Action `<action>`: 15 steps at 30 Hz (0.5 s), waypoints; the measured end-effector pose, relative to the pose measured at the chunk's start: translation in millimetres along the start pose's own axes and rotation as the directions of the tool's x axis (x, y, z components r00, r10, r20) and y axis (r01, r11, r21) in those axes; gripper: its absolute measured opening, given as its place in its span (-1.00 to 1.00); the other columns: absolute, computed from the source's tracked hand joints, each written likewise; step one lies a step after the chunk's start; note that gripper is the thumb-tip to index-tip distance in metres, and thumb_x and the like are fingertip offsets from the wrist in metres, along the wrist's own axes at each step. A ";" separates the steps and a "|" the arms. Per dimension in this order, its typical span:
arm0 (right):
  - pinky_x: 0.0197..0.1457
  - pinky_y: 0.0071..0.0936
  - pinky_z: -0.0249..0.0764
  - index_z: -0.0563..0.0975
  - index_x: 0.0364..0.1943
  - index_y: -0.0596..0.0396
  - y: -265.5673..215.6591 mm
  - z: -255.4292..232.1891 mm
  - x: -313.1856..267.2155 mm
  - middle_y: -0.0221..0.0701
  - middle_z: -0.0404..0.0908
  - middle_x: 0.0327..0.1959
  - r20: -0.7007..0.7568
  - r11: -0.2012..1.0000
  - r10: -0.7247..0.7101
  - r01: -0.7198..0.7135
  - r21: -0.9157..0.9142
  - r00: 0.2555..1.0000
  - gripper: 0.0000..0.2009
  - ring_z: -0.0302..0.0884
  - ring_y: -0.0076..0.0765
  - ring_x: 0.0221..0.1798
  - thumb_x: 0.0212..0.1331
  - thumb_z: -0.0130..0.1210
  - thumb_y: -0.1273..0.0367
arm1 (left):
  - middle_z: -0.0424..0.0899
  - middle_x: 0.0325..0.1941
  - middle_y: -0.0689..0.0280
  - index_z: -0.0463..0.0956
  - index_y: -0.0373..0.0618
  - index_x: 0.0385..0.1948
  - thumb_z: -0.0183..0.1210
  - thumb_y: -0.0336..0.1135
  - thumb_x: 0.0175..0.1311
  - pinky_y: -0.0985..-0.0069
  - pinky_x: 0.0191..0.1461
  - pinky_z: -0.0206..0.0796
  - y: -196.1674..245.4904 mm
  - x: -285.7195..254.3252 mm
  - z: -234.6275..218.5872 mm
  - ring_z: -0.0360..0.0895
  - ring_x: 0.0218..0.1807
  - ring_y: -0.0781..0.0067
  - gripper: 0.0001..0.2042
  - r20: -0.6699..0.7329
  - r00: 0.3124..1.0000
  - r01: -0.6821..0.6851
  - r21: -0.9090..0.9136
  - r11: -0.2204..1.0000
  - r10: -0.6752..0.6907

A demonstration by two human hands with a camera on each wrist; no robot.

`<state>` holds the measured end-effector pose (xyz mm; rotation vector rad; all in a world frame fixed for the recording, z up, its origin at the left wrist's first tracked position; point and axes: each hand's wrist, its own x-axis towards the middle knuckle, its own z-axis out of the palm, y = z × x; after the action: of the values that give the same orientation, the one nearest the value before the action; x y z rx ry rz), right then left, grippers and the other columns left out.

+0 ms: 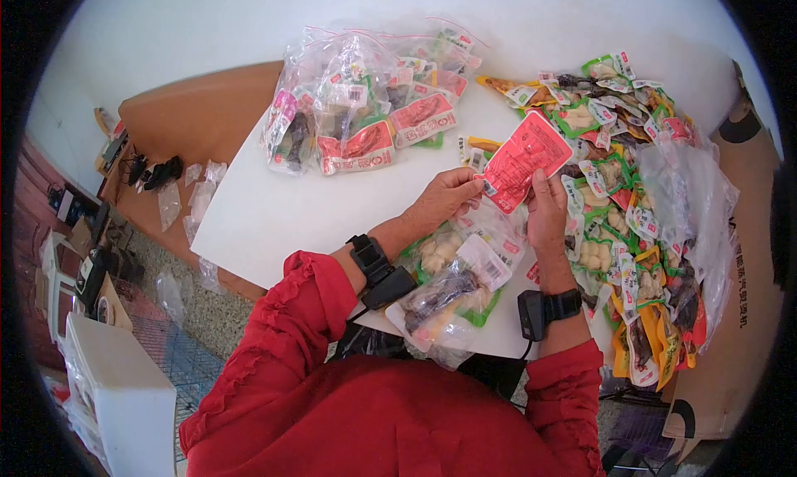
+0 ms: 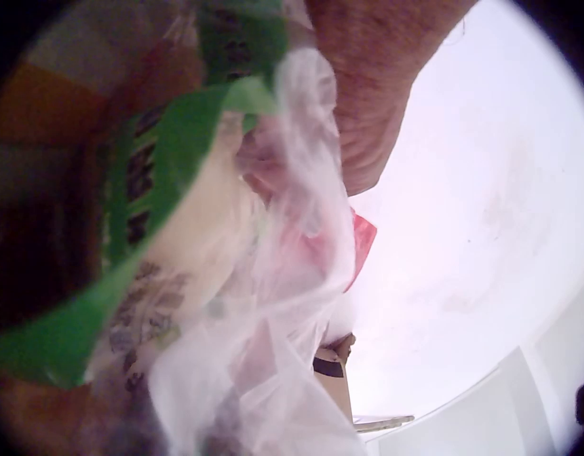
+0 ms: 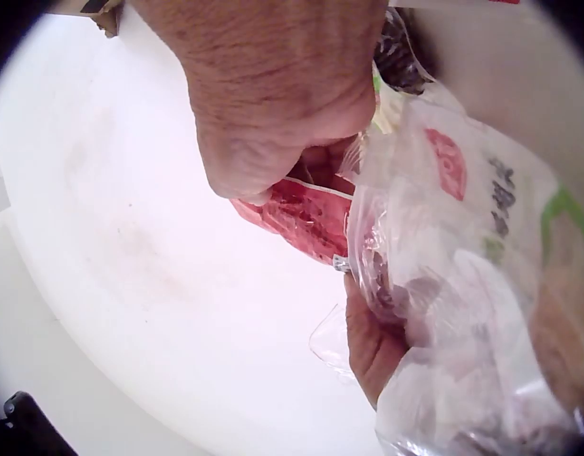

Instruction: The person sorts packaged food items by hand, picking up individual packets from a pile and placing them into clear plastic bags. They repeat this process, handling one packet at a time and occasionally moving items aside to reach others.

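A red food packet with white print is tilted up in front of me. My right hand pinches it by its lower right side. At the packet's lower left corner, my left hand grips the mouth of a clear plastic bag. That bag hangs below the hands at the table's near edge, holding several packets, among them a green-edged one and a dark one. In the right wrist view the left thumb lies against the bag's rim, beside the packet's corner. The bag partly hides the left fingers.
Filled clear bags stand at the back left of the white table. A large heap of mixed packets covers the right side, with loose plastic bags on it. A cardboard box borders the right edge.
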<state>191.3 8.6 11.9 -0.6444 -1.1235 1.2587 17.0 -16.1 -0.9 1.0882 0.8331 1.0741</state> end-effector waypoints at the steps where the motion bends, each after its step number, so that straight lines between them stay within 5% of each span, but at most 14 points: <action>1: -0.36 -0.71 0.29 0.42 -0.26 0.14 0.5 -0.8 0.3 -0.59 0.39 -0.46 0.010 1.000 -0.005 0.005 -0.005 1.000 -0.79 0.28 -0.72 -0.44 0.20 -0.10 0.28 | 0.42 -0.53 0.48 0.41 -0.06 -0.40 -0.02 -0.20 0.22 0.85 -0.65 0.03 -1.1 0.7 -0.5 0.19 -0.67 0.82 -0.84 0.005 1.000 -0.009 0.001 1.000 0.009; 5: -0.36 -0.71 0.30 0.42 -0.27 0.14 1.7 -2.0 0.2 -0.59 0.39 -0.47 -0.022 1.000 -0.001 0.001 -0.013 1.000 -0.78 0.28 -0.72 -0.45 0.20 -0.11 0.27 | 0.42 -0.53 0.48 0.41 -0.05 -0.40 -0.01 -0.19 0.22 0.85 -0.65 0.04 -3.6 2.5 -1.4 0.22 -0.65 0.81 -0.84 -0.005 0.998 -0.054 0.035 0.998 0.055; 7: -0.08 -0.51 0.37 0.32 -0.03 0.15 7.4 -13.0 2.4 -0.42 0.45 -0.14 0.044 0.998 0.045 -0.044 -0.038 0.998 -0.72 0.42 -0.51 -0.14 0.21 -0.15 0.34 | 0.42 -0.52 0.47 0.41 -0.06 -0.40 -0.01 -0.19 0.21 0.85 -0.64 0.05 -3.5 1.5 -2.6 0.24 -0.62 0.81 -0.83 0.011 1.000 -0.015 0.005 1.000 0.015; 15: -0.11 -0.52 0.36 0.33 -0.05 0.14 4.6 -10.9 0.8 -0.43 0.46 -0.17 0.084 0.999 0.040 -0.039 -0.011 0.996 -0.73 0.42 -0.55 -0.19 0.20 -0.12 0.34 | 0.42 -0.52 0.48 0.42 -0.07 -0.42 0.00 -0.18 0.21 0.85 -0.63 0.09 -3.3 2.3 -1.3 0.26 -0.59 0.81 -0.82 -0.014 0.999 -0.037 0.007 0.999 0.037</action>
<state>199.3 12.5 4.1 -0.6276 -1.1919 1.3256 17.3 -13.8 -4.5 1.1069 0.8314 1.1120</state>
